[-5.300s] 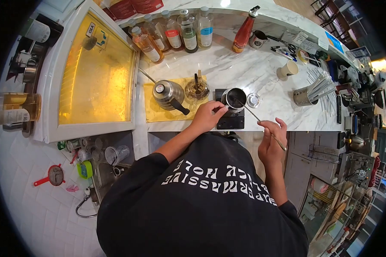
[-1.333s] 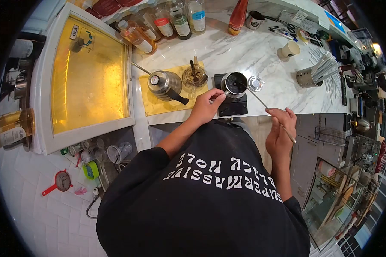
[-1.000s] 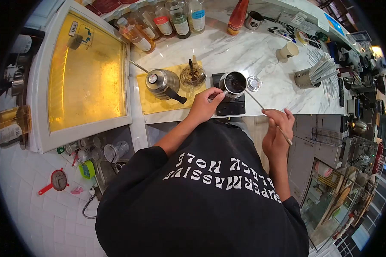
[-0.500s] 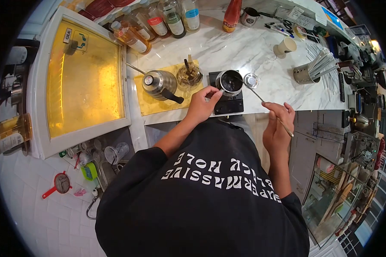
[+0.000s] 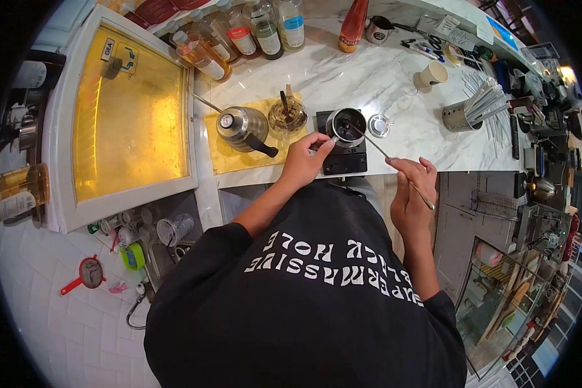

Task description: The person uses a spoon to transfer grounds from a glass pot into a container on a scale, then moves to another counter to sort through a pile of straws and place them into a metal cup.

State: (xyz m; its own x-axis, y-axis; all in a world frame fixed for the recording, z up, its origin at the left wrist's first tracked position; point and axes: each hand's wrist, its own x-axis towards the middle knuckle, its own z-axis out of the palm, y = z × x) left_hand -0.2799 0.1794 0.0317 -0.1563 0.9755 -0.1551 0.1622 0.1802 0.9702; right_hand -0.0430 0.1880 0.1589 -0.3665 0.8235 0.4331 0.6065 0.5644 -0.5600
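Note:
My left hand is closed on the near left side of a metal cup with dark contents, over a black scale. My right hand pinches a long metal bar spoon, its lower end inside the cup. A small round metal lid lies just right of the cup. Left of it, a glass server with brown contents and a stick-like utensil stands on a yellow cloth. A steel gooseneck kettle with a black handle stands on the same cloth.
Several syrup bottles line the back left, near a red bottle and a small pitcher. A paper cup and a metal holder of straws stand right. An open yellow-lit door borders the counter's left.
The bar spoon's lower end has shifted within the cup, and my right hand has moved slightly left and down. My left hand stays on the cup.

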